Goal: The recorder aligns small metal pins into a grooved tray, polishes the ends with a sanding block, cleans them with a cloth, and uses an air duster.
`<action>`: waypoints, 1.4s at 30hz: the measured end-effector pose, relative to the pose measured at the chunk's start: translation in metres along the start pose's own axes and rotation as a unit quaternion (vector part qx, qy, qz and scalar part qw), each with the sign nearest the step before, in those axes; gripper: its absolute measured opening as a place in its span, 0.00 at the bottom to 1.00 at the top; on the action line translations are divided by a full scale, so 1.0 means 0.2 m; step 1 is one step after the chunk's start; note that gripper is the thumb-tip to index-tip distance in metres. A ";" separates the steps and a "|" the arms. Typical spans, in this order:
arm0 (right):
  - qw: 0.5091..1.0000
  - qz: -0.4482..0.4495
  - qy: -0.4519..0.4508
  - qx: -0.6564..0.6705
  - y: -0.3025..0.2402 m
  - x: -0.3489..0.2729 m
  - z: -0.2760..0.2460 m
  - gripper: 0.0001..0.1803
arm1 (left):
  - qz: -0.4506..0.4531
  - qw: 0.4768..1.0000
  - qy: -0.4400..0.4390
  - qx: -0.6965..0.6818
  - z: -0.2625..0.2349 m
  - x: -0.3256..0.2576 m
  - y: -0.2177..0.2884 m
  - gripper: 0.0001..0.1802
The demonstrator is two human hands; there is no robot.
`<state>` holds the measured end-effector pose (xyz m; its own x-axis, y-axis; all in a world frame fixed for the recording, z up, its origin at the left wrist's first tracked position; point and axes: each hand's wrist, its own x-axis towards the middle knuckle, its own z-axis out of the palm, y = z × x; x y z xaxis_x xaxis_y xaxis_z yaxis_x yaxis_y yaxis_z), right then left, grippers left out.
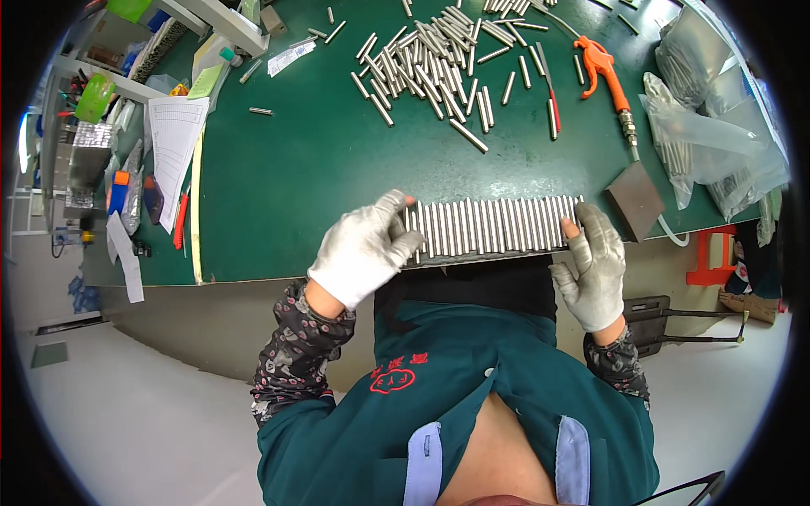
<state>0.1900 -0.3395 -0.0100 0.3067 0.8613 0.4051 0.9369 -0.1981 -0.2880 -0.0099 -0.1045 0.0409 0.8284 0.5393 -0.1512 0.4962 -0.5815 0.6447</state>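
Side by side along the table's near edge lies a row of slim silver metal pins (pixel 494 226), with a dark strip showing under its near side. My left hand (pixel 361 246), in a pale glove with a bare fingertip, is at the row's left end; its thumb and fingers are apart and touch the end pins. At the right end is my gloved right hand (pixel 595 268), fingers spread, one bare fingertip against the last pins. Neither hand is closed round a pin. Beyond the row, many similar loose pins (pixel 426 63) are heaped on the green table (pixel 287 185).
An orange air blow gun (pixel 601 67) and a red-handled pointed tool (pixel 554 105) lie at the back right. A brown block (pixel 634 202) sits right of the row, near plastic bags of pins (pixel 700 126). Papers (pixel 175 143) and a red pen-like tool (pixel 180 221) are left.
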 end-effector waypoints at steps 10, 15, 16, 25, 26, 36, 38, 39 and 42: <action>1.000 0.004 -0.004 -0.012 -0.01 -0.01 0.00 0.33 | 0.129 0.981 -0.030 0.140 0.03 0.02 0.00 0.48; 1.000 0.003 0.000 -0.008 -0.01 -0.01 0.00 0.33 | 0.153 0.983 0.001 0.098 0.05 0.02 -0.05 0.46; 1.000 0.003 0.001 -0.008 -0.01 -0.01 0.00 0.33 | 0.153 0.983 0.001 0.099 0.05 0.01 -0.05 0.46; 1.000 0.008 0.000 -0.002 -0.02 0.00 -0.01 0.34 | 0.133 0.986 0.031 0.100 0.08 -0.01 -0.04 0.45; 1.000 0.009 -0.001 0.002 -0.04 0.02 -0.03 0.35 | 0.139 0.985 0.049 0.090 0.08 -0.01 -0.04 0.44; 0.926 -0.262 -0.187 0.196 -0.40 0.40 0.06 0.35 | 0.158 0.970 0.128 0.130 0.13 -0.02 -0.09 0.39; 0.941 -0.241 -0.191 0.141 -0.39 0.43 0.10 0.35 | 0.156 0.970 0.131 0.131 0.13 -0.02 -0.10 0.39; 0.967 -0.197 -0.143 0.074 -0.36 0.45 0.11 0.34 | 0.148 0.975 0.121 0.111 0.13 -0.02 -0.08 0.39; 0.994 -0.095 -0.042 0.021 -0.25 0.48 0.05 0.33 | 0.143 0.980 0.111 0.086 0.12 -0.02 -0.09 0.40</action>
<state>0.1715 -0.2427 0.0341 0.1078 0.9174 0.3831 0.9681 -0.0093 -0.2503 -0.0149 -0.1108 0.0118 0.8721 0.4483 0.1960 0.3054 -0.8118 0.4977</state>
